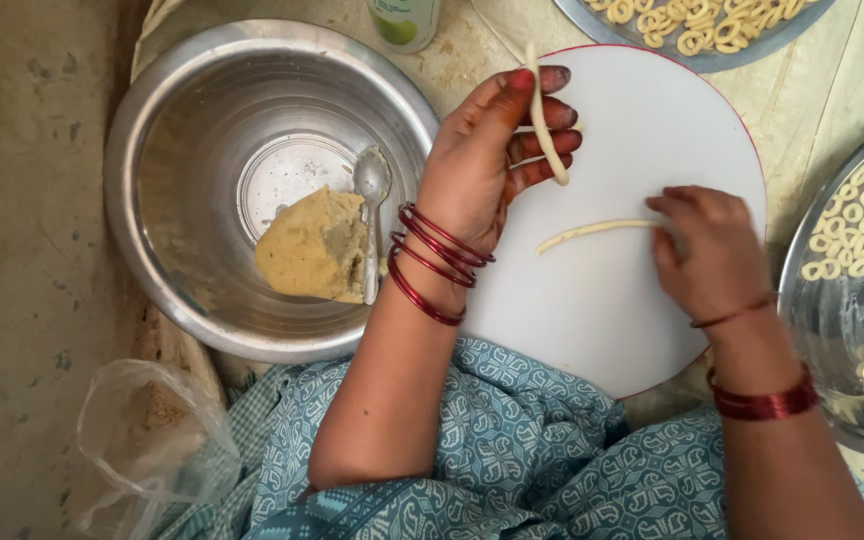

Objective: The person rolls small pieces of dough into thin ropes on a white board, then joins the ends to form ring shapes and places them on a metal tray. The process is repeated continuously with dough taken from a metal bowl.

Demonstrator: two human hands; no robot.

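Observation:
My left hand [487, 150] holds a thin pale dough strand [544, 120] upright between its fingers, above the left part of a round white board [602, 320]. My right hand [707, 250] rests palm down on the board, its fingertips on one end of a second dough strand [592, 232] that lies flat across the middle of the board. Red bangles ring both wrists.
A large steel bowl [172, 150] at the left holds a lump of tan dough [314, 246] and a spoon [372, 200]. Steel plates with several dough rings stand at the top [692, 20] and right [852, 300]. A clear plastic bag [142, 440] lies at the lower left.

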